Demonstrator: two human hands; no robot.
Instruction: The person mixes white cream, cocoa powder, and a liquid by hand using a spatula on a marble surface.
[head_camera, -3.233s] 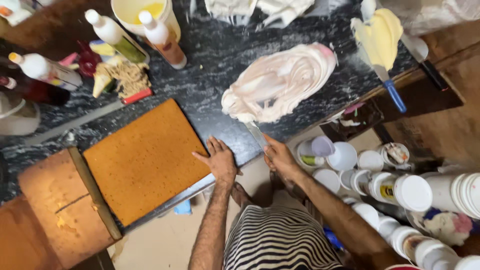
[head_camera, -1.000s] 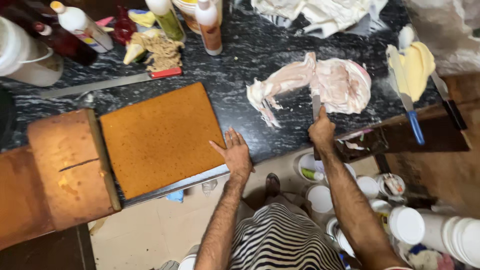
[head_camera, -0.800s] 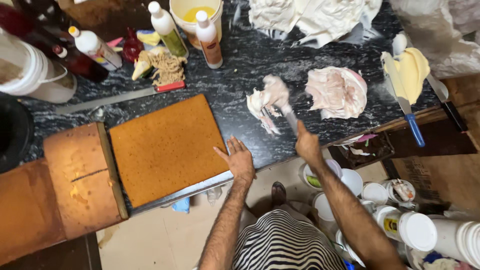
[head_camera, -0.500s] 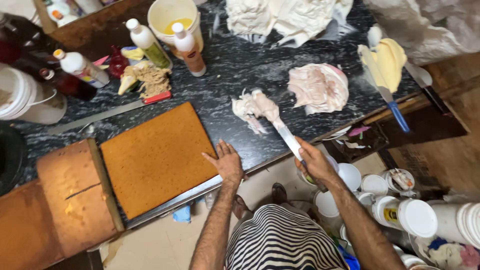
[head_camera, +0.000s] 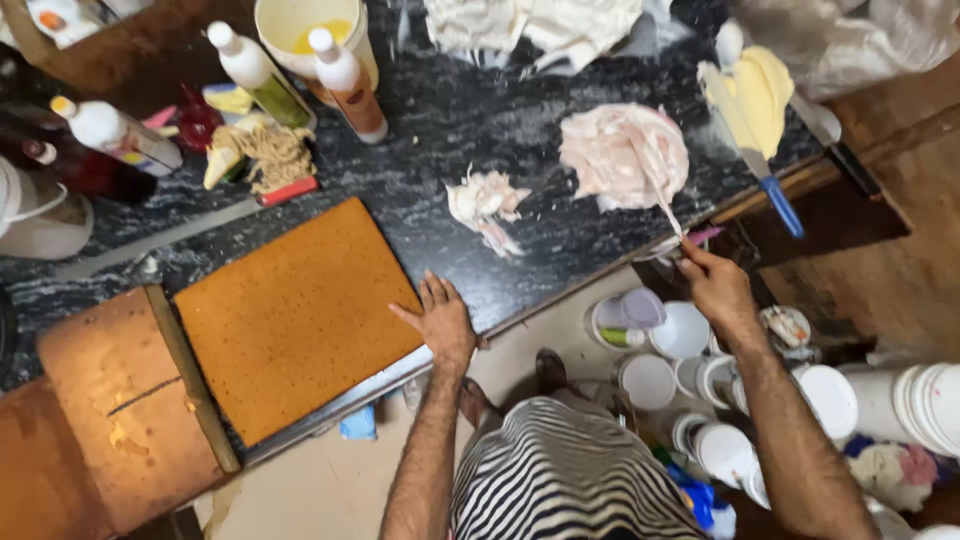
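Observation:
My left hand (head_camera: 440, 322) lies flat with fingers apart on the dark marble counter (head_camera: 450, 120), touching the near corner of a brown rectangular sponge cake sheet (head_camera: 297, 313). My right hand (head_camera: 716, 290) grips the handle of a palette knife (head_camera: 661, 198). The knife's blade reaches into a big pinkish-white mound of cream (head_camera: 625, 155) on the counter. A smaller dab of the same cream (head_camera: 486, 201) sits to the left of it, between the mound and the cake sheet.
A second cake slab (head_camera: 120, 405) lies at the left. Squeeze bottles (head_camera: 345, 72), a cream tub (head_camera: 300, 25), a long knife (head_camera: 190, 225) and a yellow-cream spatula (head_camera: 750, 120) stand along the counter. Several white tubs (head_camera: 690, 370) crowd the floor at right.
My right hand carried a portion of cream leftwards with the palette knife, left it as a small dab, then swung back right to the big mound. My left hand stayed by the cake.

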